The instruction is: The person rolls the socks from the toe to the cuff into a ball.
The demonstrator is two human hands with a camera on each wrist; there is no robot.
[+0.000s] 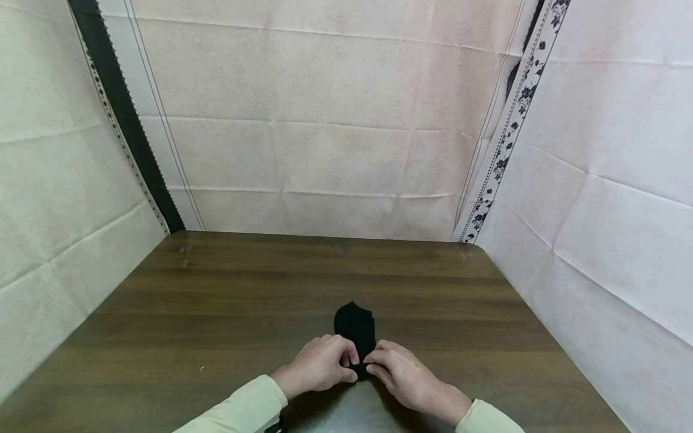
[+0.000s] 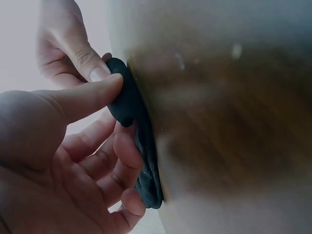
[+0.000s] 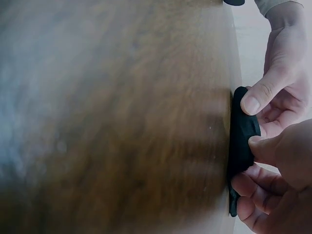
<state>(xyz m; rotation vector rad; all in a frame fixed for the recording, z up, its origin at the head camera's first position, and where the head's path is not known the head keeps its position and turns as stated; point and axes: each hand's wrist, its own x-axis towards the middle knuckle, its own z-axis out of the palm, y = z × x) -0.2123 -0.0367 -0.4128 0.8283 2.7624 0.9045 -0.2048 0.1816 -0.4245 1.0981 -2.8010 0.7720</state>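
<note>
A black cloth [image 1: 354,328] lies on a brown wooden table [image 1: 243,288], a little right of the middle and close to the person, between two hands reaching in from the near side in pale sleeves [image 1: 246,404]. The left hand [image 1: 323,364] grasps the near end of the cloth, its thumb pressed on the front and its fingers tucked behind; the right hand [image 1: 403,376] pinches the same end from the other side, so neither hand is released. How far along is a judgement: the work appears to be folding or rolling, and it looks begun but not finished. What seems done is at the near end — both wrist views show the cloth there as a thick, rounded edge, raised between the thumbs, with a thinner layer beneath. What seems left is the far part, which lies flat and spread out past the fingertips; whether it is one layer or several cannot be told. The cloth's long axis runs away from the person, across the table's depth, its far end leaning slightly left. That far end is rounded with a small peak, and points toward the pale curtain [image 1: 335,132] behind the table; the held end points back at the person — partly hidden by the fingers.
</note>
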